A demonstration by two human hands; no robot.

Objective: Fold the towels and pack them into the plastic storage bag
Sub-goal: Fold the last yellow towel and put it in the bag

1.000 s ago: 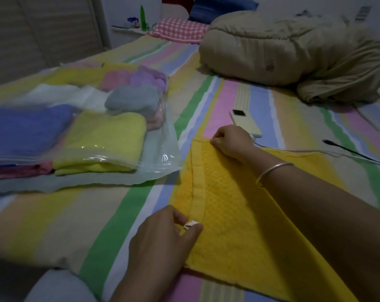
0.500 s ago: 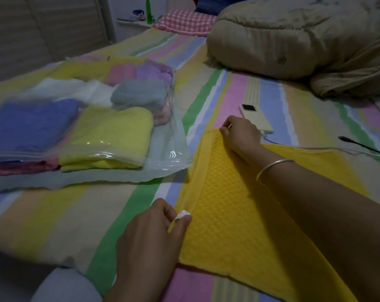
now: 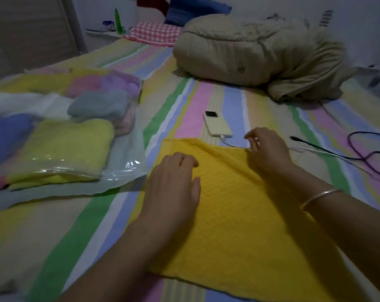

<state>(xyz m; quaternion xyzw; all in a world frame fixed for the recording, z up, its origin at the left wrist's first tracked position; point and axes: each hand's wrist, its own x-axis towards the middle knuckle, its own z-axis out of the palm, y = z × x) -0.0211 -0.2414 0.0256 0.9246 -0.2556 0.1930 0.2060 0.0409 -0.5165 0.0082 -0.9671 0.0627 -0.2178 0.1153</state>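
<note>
yellow towel: lying spread out flat on the striped bed, filling the lower middle of the frame, with its far edge sitting just below the phone

left hand: resting palm down on the towel's left part, near the upper left corner, fingers loose and mostly straight, not gripping anything

right hand: reaching to the towel's far edge, right of centre, fingers curled and pinching that edge, with a small ridge of cloth rising toward it

bracelet: sitting on the right wrist, over the towel's right side

plastic storage bag: lying at the left of the frame, just beside the towel's left edge, not touching either hand

folded towels: already sitting inside the bag, a pale yellow one nearest, with blue, grey, pink and purple ones behind it

phone: lying on the bed just above the towel, with a white cable running right past the right hand

beige duvet: bunched up at the upper right
</note>
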